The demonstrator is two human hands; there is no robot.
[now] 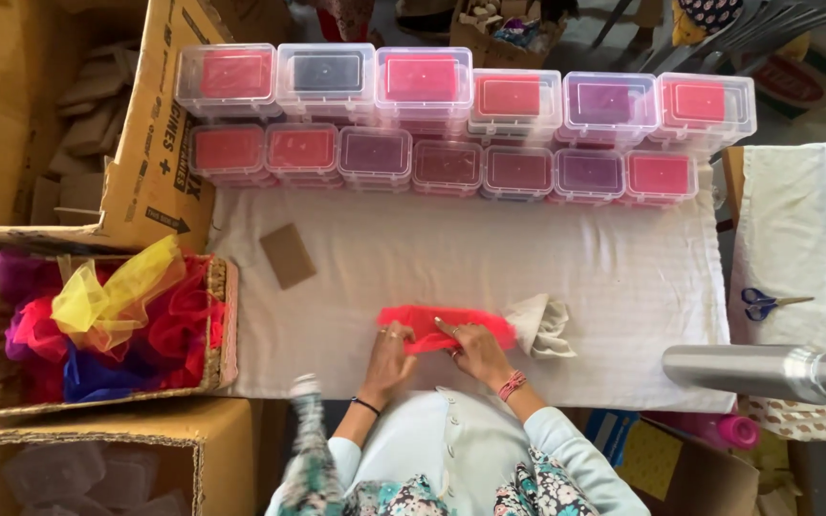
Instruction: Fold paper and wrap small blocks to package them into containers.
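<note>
Both hands down flat on the red net fabric (442, 328), fingers spread, pressing it rather than gripping. Left hand (389, 355) on its left end, right hand (475, 349) on the middle; neither is clenched around anything. Fabric lies on the white cloth-covered surface (623, 277) just in front of the person and looks only partly folded, so the fold seems to be mid-way.

Touching the fabric, just right of the right hand: a crumpled cream cloth piece (542, 325). Beyond and left of the left hand: a brown card rectangle (287, 255), lying loose.

Well left of the left hand: wicker basket (227, 325) heaped with loose net pieces (117, 315) in yellow, red, pink and blue. Judging by that pile, plenty is left.

Far right: blue scissors (765, 304), steel bottle (767, 371).

Far edge: two rows of clear plastic boxes (451, 124), each showing red, pink or purple inside, lids on. Those read as done. Nothing lies between hands and boxes except bare cloth.
</note>
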